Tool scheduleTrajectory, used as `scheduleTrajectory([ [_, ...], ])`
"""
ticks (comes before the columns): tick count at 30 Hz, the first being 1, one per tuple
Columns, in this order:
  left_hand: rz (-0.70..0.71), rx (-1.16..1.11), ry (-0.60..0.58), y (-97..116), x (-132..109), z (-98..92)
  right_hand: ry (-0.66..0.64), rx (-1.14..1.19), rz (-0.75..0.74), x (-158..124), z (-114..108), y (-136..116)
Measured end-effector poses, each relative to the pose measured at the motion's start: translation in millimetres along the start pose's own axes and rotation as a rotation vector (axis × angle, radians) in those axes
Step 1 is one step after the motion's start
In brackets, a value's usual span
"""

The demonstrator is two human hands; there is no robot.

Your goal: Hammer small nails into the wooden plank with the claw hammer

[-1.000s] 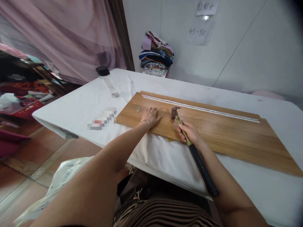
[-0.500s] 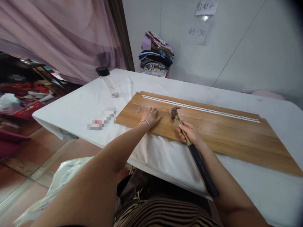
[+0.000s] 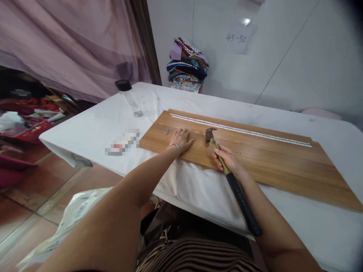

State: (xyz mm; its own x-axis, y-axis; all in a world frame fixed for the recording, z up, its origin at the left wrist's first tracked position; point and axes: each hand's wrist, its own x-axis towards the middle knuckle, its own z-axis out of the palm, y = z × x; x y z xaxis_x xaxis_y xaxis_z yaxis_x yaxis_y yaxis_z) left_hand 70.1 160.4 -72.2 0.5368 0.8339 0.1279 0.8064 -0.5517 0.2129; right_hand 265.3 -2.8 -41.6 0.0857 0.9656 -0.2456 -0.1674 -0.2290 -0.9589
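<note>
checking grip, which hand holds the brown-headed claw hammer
The right hand, around its yellow-and-black handle; the left hand lies on the brown wooden board.

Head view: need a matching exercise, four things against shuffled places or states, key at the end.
Things
1. Hammer
2. Left hand
3. Bottle
4. Small metal pieces

Places or states
A. Clear, with a black lid
B. Clustered on the wooden board, near its left end
C. Gripped by the right hand
D. Flat on the board, bracelet at the wrist

Pairs: 1-C, 2-D, 3-A, 4-B
</note>
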Motion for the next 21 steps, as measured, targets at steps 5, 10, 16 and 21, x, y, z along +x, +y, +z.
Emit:
scheduleTrajectory([
  [5,-0.001,-0.002,0.0,0.4,-0.3,-0.3,-0.011,-0.007,-0.004,-0.2,0.3,-0.8],
  [10,0.007,0.01,-0.001,0.2,0.2,-0.3,-0.003,0.003,0.0,-0.4,0.2,-0.9],
  [16,0.005,0.003,-0.003,-0.2,0.6,-0.4,-0.004,-0.011,0.013,-0.6,0.9,-0.5],
  [21,-0.006,0.002,-0.015,1.1,0.1,-1.8,-0.002,-0.002,-0.006,-0.9,1.8,-1.3],
])
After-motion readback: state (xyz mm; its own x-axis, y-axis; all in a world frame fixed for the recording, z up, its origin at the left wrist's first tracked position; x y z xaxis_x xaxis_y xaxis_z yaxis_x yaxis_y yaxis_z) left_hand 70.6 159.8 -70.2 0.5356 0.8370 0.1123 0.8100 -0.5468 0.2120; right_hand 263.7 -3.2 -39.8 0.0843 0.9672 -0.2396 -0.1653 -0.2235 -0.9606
